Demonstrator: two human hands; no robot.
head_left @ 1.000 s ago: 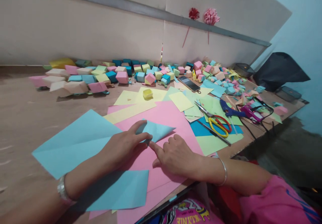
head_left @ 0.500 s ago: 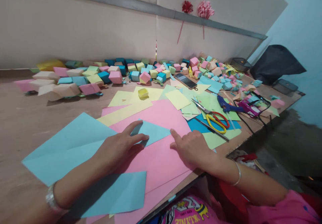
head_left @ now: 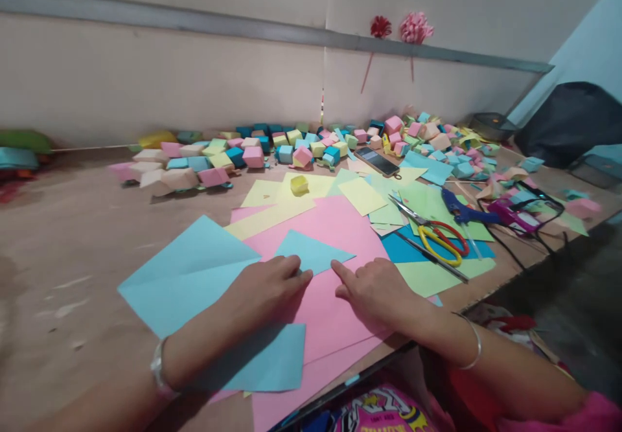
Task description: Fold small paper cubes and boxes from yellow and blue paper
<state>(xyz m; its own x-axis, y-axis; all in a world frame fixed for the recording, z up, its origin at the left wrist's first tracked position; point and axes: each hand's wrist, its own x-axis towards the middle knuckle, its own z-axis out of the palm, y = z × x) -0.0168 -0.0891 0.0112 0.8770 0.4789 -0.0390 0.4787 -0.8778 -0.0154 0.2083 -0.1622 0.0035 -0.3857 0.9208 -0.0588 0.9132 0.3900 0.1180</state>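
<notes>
A small folded light-blue paper (head_left: 318, 249) with a pointed right end lies on a pink sheet (head_left: 323, 312). My left hand (head_left: 272, 283) is closed over its near left part, fingers bent and pressed down; that part of the paper is hidden. At its near right edge is my right hand (head_left: 381, 286), index finger stretched out, the other fingers curled loosely, nothing between them. A large creased blue sheet (head_left: 189, 270) lies left of my left hand. Another blue sheet (head_left: 272, 361) is partly under my left forearm.
Scissors (head_left: 440, 234), a pen (head_left: 432, 258) and a blue glue gun (head_left: 466, 210) lie on the right over green and blue papers. Behind are a phone (head_left: 378, 161), a yellow paper piece (head_left: 299, 186) and many small paper boxes (head_left: 253, 157). The table edge runs close on the right.
My left hand has slid toward the paper's near edge and its fingers have curled in. My right fingertip has moved from the paper's point to its near edge. The view has turned left.
</notes>
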